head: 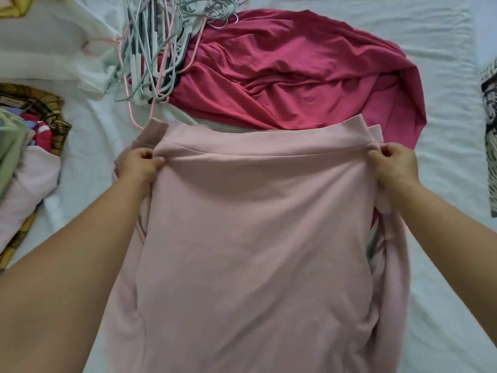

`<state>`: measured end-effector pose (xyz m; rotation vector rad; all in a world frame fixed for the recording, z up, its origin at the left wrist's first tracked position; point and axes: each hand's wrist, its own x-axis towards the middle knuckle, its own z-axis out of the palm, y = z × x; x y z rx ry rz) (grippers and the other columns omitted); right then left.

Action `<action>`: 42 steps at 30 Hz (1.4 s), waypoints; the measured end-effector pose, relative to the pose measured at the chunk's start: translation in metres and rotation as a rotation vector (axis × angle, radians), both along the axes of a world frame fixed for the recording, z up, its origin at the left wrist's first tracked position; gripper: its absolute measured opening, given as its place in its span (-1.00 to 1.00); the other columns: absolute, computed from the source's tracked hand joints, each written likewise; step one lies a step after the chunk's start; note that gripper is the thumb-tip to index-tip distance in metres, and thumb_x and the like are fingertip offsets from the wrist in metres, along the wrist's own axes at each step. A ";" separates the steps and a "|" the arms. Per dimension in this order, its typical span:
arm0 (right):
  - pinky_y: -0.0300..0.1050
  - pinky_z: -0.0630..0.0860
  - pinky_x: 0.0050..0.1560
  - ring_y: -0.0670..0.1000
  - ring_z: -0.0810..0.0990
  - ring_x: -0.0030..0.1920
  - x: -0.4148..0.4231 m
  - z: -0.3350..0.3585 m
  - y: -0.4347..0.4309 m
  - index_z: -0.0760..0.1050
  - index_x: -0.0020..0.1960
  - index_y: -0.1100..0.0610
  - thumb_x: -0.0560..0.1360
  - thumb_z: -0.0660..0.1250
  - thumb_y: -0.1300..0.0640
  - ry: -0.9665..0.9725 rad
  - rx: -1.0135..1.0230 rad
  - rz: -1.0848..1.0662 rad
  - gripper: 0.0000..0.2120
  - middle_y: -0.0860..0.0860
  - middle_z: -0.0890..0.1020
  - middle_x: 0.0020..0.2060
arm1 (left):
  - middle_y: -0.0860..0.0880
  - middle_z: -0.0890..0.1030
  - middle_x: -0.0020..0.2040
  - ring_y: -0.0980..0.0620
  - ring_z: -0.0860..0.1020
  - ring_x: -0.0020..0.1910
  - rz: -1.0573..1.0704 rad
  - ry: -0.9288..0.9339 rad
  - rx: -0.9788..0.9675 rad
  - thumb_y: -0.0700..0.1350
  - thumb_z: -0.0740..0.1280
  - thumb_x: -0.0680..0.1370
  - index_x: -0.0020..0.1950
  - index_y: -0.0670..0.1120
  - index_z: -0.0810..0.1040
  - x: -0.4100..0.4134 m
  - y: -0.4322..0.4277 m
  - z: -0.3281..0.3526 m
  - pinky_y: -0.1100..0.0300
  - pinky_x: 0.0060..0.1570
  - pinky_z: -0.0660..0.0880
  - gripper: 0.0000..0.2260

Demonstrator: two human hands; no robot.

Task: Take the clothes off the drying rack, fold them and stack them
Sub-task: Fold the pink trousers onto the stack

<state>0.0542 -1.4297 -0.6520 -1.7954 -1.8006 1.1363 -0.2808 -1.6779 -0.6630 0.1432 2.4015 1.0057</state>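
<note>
A pale pink garment is stretched out in front of me over the white bed sheet. My left hand pinches its upper left edge and my right hand pinches its upper right edge, holding the top hem taut between them. Its lower part hangs toward me. Behind it a dark pink garment lies crumpled on the sheet, partly hidden by the pale pink one.
A heap of empty hangers lies at the back left beside white cloth. A woven basket full of clothes stands at the left edge. A black-and-white patterned cloth lies at the right edge.
</note>
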 end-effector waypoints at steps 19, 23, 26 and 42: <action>-0.06 0.45 -0.15 0.15 0.45 -0.19 0.170 0.004 -0.091 0.44 -0.07 0.08 0.39 0.23 -0.01 -0.410 -0.043 -0.290 -0.80 0.19 0.46 -0.25 | -0.32 0.57 0.01 -0.28 0.53 -0.08 0.495 0.077 -0.137 -0.17 0.29 0.55 0.05 -0.29 0.52 0.060 -0.219 0.005 -0.06 -0.03 0.48 -0.80; 0.18 0.39 0.14 0.32 0.46 0.12 0.175 0.003 -0.123 0.45 0.18 0.27 0.33 0.31 0.12 -0.633 0.186 -0.003 -0.56 0.32 0.48 0.13 | -0.34 0.56 0.03 -0.33 0.53 0.02 0.362 0.124 -0.308 -0.19 0.29 0.54 0.07 -0.30 0.49 0.062 -0.269 0.013 -0.06 -0.02 0.44 -0.80; 0.18 0.43 0.12 0.31 0.52 0.08 0.131 0.005 -0.164 0.57 0.06 0.30 0.39 0.25 0.24 -0.586 0.220 0.447 -0.71 0.27 0.57 0.09 | -0.34 0.50 0.02 -0.30 0.46 0.04 0.024 0.330 -0.312 -0.28 0.34 0.48 0.07 -0.33 0.47 0.083 -0.264 0.023 -0.09 0.02 0.40 -0.80; -0.38 0.38 -0.16 0.19 0.58 -0.09 0.057 0.022 -0.264 0.53 0.04 0.20 0.52 0.28 0.30 -0.229 -0.058 0.704 -0.87 0.16 0.57 -0.06 | -0.32 0.47 0.09 -0.35 0.32 0.31 0.485 -0.276 0.147 0.08 0.41 0.44 0.12 -0.32 0.44 0.069 -0.259 0.015 -0.03 0.03 0.46 -0.49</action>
